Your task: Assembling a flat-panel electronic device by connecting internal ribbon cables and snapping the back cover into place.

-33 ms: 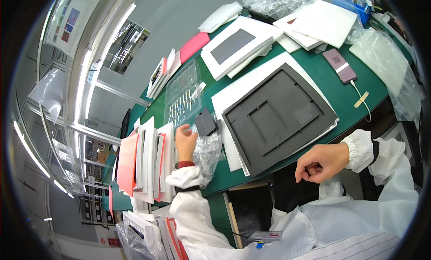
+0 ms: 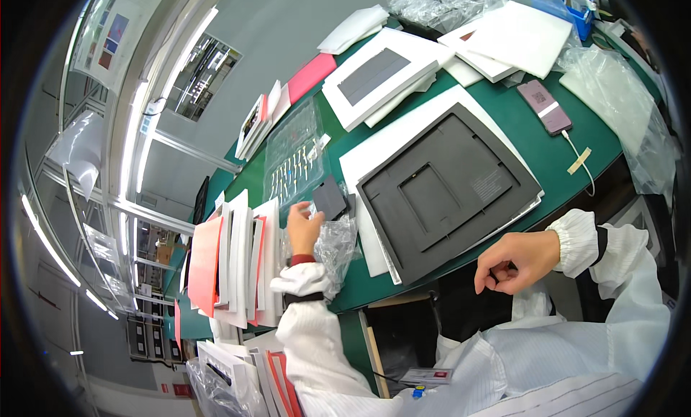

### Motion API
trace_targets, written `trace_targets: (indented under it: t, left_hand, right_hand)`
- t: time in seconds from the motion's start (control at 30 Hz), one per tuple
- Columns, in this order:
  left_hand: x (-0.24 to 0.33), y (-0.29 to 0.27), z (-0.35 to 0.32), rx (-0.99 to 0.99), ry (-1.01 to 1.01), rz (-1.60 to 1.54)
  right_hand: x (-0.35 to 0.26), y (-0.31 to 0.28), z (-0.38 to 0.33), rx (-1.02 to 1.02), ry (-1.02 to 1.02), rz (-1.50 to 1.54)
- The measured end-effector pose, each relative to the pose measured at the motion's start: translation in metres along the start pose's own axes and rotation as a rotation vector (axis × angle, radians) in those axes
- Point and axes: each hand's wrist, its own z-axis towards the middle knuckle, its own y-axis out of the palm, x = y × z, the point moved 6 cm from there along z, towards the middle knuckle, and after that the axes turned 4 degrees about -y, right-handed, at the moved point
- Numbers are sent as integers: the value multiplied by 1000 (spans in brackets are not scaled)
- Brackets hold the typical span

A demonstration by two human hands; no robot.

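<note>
My left hand [image 2: 303, 228] is just left of a small dark grey card-like piece [image 2: 330, 199]; thumb and forefinger are parted near its edge, and contact cannot be made out. Crumpled clear plastic wrap [image 2: 332, 245] lies beside that wrist. A large dark grey rectangular frame back [image 2: 461, 226], with a raised inner rectangle, rests on white sheets [image 2: 368, 226] in the middle of the green table. My right hand [image 2: 517, 262] hangs in front of the table edge, right of the frame back. Its fingers are curled inward, with a dark spot between them that I cannot identify.
White and red boards [image 2: 234, 258] stand upright in a row at left. Behind the card piece, a clear plastic tray [image 2: 294, 165] holds several small parts. Farther back lies a white frame [image 2: 385, 75]. A phone [image 2: 545, 106] with a taped cable is at right.
My left hand has shifted slightly to the right, closer to the dark grey piece. The right hand is nearly still, and the frame back stays in place.
</note>
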Motion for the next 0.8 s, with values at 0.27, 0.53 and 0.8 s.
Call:
trace_targets:
  t: [0.27, 0.53, 0.8]
  left_hand:
    - [12, 81, 29, 69, -4, 304]
    - [-5, 73, 43, -16, -191, 112]
    - [-14, 41, 30, 150, -155, -317]
  right_hand:
    - [17, -7, -26, 176, -66, 61]
    - [20, -7, -51, 303, 12, 10]
    - [44, -70, -120, 879, 204, 95]
